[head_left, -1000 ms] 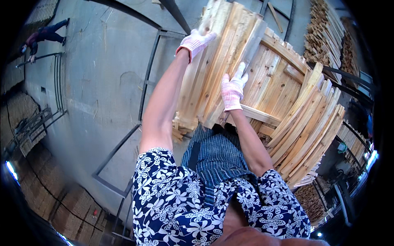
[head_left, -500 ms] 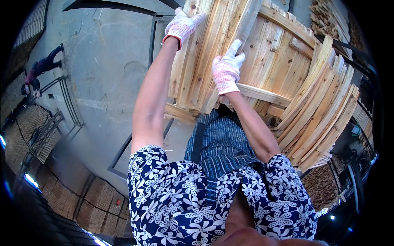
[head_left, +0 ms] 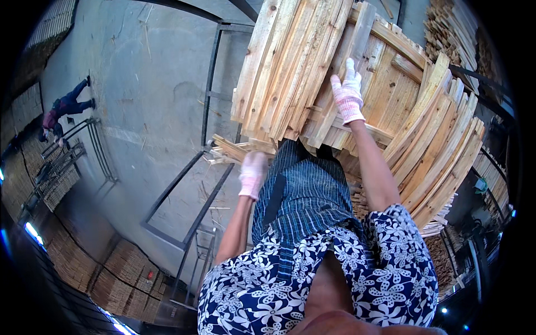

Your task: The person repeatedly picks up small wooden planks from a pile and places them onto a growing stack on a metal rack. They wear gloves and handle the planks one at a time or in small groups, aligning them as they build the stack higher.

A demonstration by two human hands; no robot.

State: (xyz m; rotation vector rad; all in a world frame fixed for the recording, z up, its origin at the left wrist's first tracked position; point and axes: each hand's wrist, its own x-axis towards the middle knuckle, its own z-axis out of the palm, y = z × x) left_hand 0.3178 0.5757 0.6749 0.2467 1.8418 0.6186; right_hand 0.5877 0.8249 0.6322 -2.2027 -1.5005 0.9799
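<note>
A bundle of pale wooden slats leans on a larger stack of slats in front of me. My right hand, in a white and pink glove, grips one slat that stands out from the bundle. My left hand, gloved too, is blurred and hangs low beside my striped apron. It is just below the loose ends of a few thin slats; whether it holds anything is unclear.
A black metal frame lies on the grey concrete floor to my left. Another person bends over a metal rack at far left. More stacked slats lie at lower left and at upper right.
My left hand has dropped from the top of the bundle to waist height. My right hand has stayed on its slat. The view has shifted closer to the stack.
</note>
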